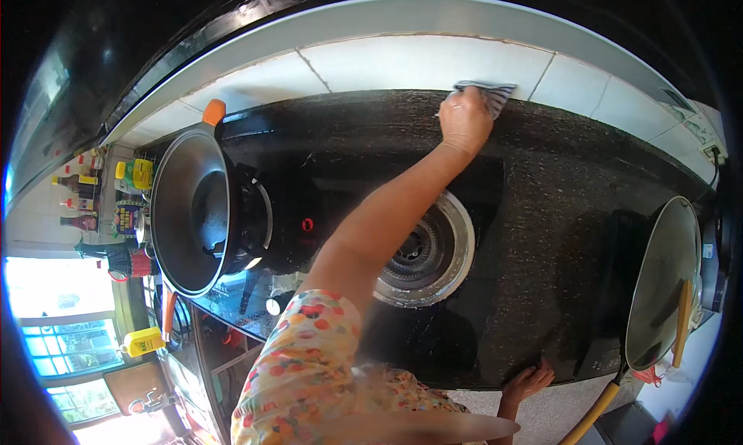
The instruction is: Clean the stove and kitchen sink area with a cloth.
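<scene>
My left hand [466,119] is closed around a striped cloth [502,97] at the back of the dark speckled countertop [551,213], where it meets the white wall tiles. The left forearm crosses over a black glass gas hob and partly hides its round burner [415,253]. My right hand [529,381] rests on the front edge of the countertop, fingers apart, holding nothing that I can see. A dark wok [191,213] with orange handles sits over the hob's left side.
On the right, a glass-lidded pan [662,288] with a long yellowish handle [592,413] stands on a black cooktop. Condiment bottles [136,173], a yellow bottle [143,341] and a sink tap [151,402] are at the left. A plugged-in cable [716,157] hangs at the right wall.
</scene>
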Tool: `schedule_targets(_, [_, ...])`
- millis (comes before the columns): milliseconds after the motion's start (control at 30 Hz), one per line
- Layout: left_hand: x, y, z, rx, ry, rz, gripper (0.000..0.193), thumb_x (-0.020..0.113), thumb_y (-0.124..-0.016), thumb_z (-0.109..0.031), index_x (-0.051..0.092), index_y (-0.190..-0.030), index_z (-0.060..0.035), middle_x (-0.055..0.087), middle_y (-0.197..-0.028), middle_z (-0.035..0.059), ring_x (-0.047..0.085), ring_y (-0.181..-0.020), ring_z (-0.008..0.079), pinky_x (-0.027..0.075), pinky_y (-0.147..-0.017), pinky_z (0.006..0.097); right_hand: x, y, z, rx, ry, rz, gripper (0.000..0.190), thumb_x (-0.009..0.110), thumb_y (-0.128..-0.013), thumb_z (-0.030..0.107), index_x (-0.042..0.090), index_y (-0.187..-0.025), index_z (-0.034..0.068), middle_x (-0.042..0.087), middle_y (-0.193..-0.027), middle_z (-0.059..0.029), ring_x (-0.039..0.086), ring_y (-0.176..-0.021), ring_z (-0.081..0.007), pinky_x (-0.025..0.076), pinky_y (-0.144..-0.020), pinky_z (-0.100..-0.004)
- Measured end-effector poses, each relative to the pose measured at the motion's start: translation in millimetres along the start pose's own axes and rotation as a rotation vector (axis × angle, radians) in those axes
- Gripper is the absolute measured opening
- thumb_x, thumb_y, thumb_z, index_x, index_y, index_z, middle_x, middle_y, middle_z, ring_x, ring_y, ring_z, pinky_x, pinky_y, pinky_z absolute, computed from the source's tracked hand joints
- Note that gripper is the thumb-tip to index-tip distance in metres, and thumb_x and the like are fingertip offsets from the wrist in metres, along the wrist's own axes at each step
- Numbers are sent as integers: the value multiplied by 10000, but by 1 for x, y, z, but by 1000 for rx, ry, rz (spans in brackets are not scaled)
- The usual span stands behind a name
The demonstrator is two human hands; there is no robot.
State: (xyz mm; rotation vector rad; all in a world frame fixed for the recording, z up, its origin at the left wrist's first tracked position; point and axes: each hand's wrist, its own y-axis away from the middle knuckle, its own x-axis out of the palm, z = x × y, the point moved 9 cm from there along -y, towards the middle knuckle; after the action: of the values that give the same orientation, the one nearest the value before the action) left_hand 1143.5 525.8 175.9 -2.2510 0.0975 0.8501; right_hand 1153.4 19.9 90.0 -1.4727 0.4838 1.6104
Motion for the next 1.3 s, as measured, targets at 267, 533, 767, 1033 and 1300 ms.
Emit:
schedule_targets(267, [-133, -10, 166, -340, -205, -191, 113, 567, -648, -88, 496, -620, -6, 528, -592, 181, 532, -533, 350, 426, -491, 415, 8, 3, -11, 12, 50, 2, 257, 357, -785, 53, 465, -1007, -20, 451, -932, -163, 421, -884, -319, 316, -776, -434])
schedule_targets(533, [-178, -20, 215, -475, 259, -697, 216, 392, -724, 52, 555, -863, 33, 587, -812, 106, 534, -651, 149, 448, -557, 291, 5, 0, -4, 50, 43, 9, 262, 367, -743, 30, 469, -980, -16, 468, -933, -163, 432, -874, -320, 316, -785, -437])
schedule_targets(767, [-52, -36, -27, 59, 219, -331, 108, 505, -591, 46, 467, -658, -30, 498, -632, 150, 499, -592, 339, 406, -520, 439, 10, 3, -10, 36, 2, 14, 269, 368, -740, 23, 471, -987, -9, 471, -921, -169, 430, -874, -331, 311, -787, -432])
schedule_targets(1033, [-84, -68, 19, 53, 293, -250, 89, 527, -567, 17, 503, -648, -12, 519, -576, 139, 517, -512, 320, 420, -468, 391, 7, 0, -9, 3, 58, -6, 263, 358, -772, 18, 464, -1012, -1, 463, -916, -160, 430, -865, -323, 314, -771, -421])
schedule_targets(1300, [-267, -86, 255, -550, 267, -823, 338, 569, -778, -234, 545, -975, 39, 588, -883, 105, 562, -777, 177, 473, -650, 297, 4, -1, 1, -2, 33, -6, 269, 362, -762, 0, 454, -1015, -5, 459, -911, -165, 429, -851, -329, 316, -751, -428])
